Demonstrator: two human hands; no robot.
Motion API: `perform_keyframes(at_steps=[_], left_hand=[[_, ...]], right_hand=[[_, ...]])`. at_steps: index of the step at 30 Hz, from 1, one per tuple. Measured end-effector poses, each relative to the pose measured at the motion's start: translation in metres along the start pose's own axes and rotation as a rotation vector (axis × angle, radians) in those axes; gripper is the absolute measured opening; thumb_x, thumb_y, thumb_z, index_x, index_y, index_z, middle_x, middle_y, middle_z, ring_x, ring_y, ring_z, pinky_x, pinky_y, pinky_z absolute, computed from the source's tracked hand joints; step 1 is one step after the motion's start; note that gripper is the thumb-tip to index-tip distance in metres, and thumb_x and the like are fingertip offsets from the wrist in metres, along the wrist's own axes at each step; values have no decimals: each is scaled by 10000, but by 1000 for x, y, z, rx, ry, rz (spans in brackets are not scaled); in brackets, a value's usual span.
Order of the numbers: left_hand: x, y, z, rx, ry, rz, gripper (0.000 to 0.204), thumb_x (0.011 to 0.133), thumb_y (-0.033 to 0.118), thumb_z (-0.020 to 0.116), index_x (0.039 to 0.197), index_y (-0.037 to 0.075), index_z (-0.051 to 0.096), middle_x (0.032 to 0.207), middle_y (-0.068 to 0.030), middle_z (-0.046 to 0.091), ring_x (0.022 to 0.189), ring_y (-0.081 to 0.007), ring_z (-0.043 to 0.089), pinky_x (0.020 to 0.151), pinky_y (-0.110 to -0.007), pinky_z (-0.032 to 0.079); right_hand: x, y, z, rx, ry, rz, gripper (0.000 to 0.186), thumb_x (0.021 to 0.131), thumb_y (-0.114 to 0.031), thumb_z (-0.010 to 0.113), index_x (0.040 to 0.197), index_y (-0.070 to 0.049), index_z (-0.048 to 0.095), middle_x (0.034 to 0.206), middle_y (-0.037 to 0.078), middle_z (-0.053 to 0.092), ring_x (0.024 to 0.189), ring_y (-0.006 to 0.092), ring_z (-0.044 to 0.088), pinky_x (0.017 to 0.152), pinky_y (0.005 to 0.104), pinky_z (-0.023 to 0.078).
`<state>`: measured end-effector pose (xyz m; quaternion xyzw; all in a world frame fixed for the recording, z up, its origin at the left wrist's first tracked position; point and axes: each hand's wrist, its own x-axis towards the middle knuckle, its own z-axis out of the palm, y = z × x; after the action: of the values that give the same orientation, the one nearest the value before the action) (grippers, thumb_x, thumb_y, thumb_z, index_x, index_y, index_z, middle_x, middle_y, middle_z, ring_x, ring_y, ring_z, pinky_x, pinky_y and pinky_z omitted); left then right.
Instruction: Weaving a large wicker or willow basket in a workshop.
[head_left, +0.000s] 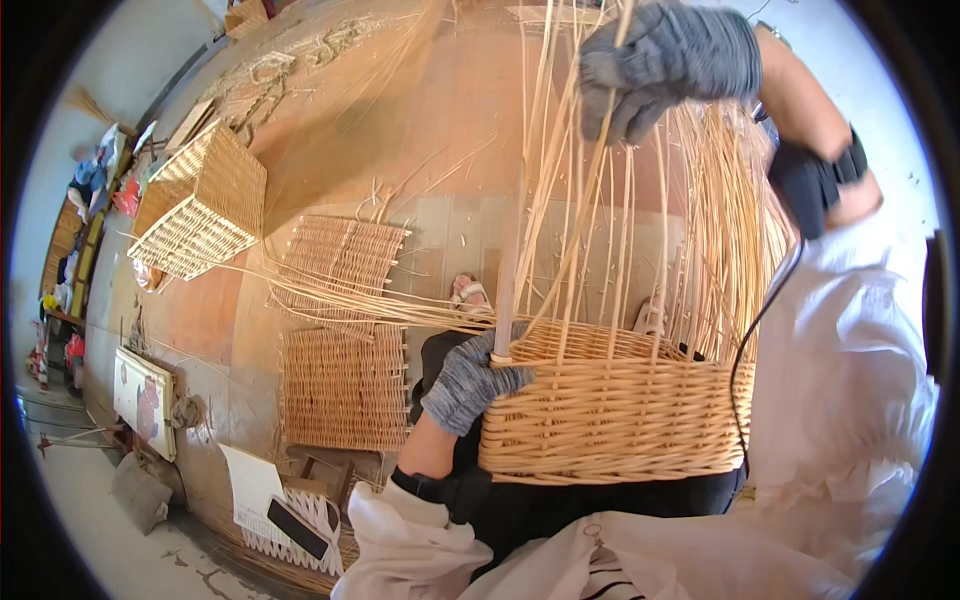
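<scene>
A half-woven wicker basket (pixel 615 415) rests on my lap, with long upright willow rods (pixel 570 250) rising from its rim. My left hand (pixel 470 383), in a grey knit glove, is closed round the basket's near left corner, at the foot of a flat pale wooden stake (pixel 507 270). Raised high above the far side, my right hand (pixel 650 75) wears a matching glove. Its fingers are closed on a long willow rod (pixel 597 165) that slants down toward the basket. Motion slightly blurs this hand.
To the left lie two woven wicker panels (pixel 342 390) and a finished-looking square basket (pixel 205 200). A bundle of loose rods (pixel 385 302) crosses the floor toward my basket. More rods (pixel 735 190) stand at the right. A phone (pixel 297 528) lies at lower left; a cable (pixel 760 325) hangs from my right arm.
</scene>
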<state>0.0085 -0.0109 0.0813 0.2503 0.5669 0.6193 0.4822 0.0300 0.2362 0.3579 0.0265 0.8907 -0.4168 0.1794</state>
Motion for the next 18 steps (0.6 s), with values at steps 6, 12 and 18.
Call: perform_keyframes(at_steps=[6,12,18], left_hand=[[-51,-6,-8,53,6,-24,410,683,72,686,1056,9,528,1002,-43,560,879,-104,513,755,-209,439],[-46,39,7,-51,166,-154,450,785,411,539,994,14,572,886,-82,607,843,-148,560,716,-248,444],[-77,-11,82,707,685,140,363,800,328,529,936,-1,598,809,-155,612,760,-229,575,717,-292,435]], right_hand=[[-34,114,265,682,1077,-11,227,867,-291,432,789,-80,460,553,-14,417,432,153,424,575,366,457],[-81,87,269,1623,958,-294,215,848,-224,483,668,-118,429,449,-32,296,386,110,288,555,369,454],[-96,61,272,1441,1066,-212,207,839,-230,498,687,-91,476,529,2,389,481,124,404,549,322,457]])
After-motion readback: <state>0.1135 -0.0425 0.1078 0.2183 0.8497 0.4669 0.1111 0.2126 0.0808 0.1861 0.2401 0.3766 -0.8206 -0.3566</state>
